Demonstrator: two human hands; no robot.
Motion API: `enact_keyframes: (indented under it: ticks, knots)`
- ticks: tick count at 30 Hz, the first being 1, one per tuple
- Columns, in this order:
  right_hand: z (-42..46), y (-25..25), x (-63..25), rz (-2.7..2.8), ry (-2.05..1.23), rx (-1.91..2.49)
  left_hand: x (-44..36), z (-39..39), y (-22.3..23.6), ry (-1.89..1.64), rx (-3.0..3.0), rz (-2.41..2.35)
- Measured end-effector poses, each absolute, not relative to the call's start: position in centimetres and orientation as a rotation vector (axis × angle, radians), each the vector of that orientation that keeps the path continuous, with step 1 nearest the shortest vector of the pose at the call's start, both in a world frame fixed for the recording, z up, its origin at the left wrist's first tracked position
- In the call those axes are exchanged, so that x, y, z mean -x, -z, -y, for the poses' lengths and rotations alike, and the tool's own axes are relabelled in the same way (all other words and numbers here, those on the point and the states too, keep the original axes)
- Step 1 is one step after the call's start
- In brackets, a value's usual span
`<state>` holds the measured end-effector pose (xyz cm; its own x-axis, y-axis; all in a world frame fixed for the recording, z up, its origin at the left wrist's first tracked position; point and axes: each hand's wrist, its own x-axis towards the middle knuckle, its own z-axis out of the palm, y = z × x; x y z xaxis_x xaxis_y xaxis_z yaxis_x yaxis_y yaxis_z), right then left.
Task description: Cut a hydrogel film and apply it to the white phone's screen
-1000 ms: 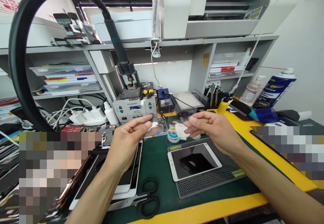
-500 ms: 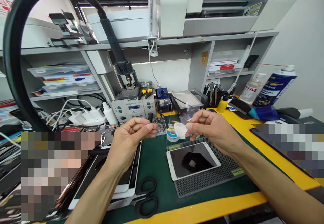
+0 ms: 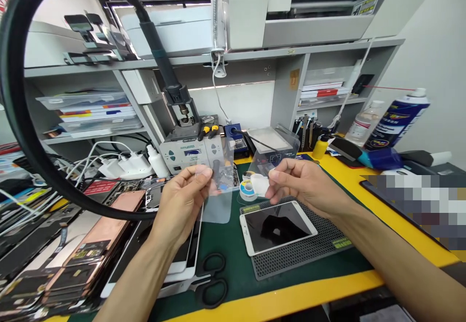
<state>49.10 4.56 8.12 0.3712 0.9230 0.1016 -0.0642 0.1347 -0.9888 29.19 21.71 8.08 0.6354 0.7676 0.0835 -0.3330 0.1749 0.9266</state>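
Clear film (image 3: 218,207): long axis near upright | left fingers (image 3: 202,178): pinching it | right fingers (image 3: 279,177): pinching white tab (image 3: 259,185)

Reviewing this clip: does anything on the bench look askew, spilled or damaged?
No spill or clear breakage shows. The white-framed tablet sits off-centre on the perforated mat, its left end at the mat's edge. The device parts at left are heaped unevenly, though that could be normal workbench clutter.

Tablet (image 3: 278,227) lay on mat (image 3: 291,261) | scissors (image 3: 201,283) lay left of mat | tape roll (image 3: 248,197) was behind tablet | rework station (image 3: 187,156) was farther back, left of tape roll | spray can (image 3: 398,120) was at back right, right of bottle (image 3: 361,125)
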Motion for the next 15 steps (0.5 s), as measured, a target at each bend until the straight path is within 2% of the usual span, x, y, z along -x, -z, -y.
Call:
enact_keyframes:
  ticks: [15]
  knots:
    - [-4.43,-8.33,-49.63,1.013,-0.777,1.294,-29.37,-21.21,-7.55,-0.749,-1.196,-0.496]
